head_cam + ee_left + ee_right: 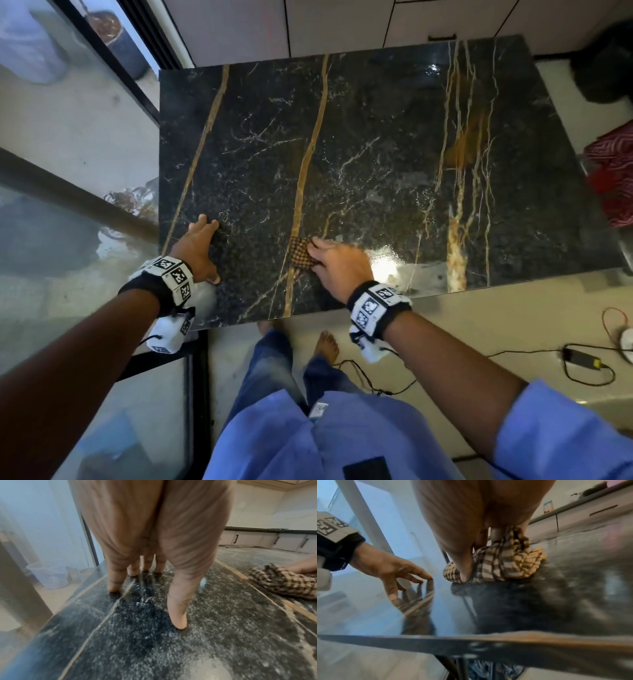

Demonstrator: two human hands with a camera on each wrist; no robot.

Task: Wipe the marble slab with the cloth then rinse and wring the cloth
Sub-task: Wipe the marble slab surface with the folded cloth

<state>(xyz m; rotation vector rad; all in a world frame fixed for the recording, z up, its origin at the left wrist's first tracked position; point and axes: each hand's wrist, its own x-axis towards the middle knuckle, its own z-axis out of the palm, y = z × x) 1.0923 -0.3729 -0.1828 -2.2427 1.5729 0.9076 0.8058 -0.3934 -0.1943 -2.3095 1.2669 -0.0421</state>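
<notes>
The marble slab is black with gold and white veins and fills the middle of the head view. A small brown checkered cloth lies bunched on it near the front edge, over a gold vein. My right hand holds the cloth down, thumb on its near side and the other fingers over the top of the cloth. My left hand rests on the slab's front left, apart from the cloth. Its straight fingers and thumb touch the stone.
Pale cabinets stand behind the slab. A glass door runs along the left. Red patterned fabric and a dark object lie to the right. Cables and a charger lie on the floor by my bare feet.
</notes>
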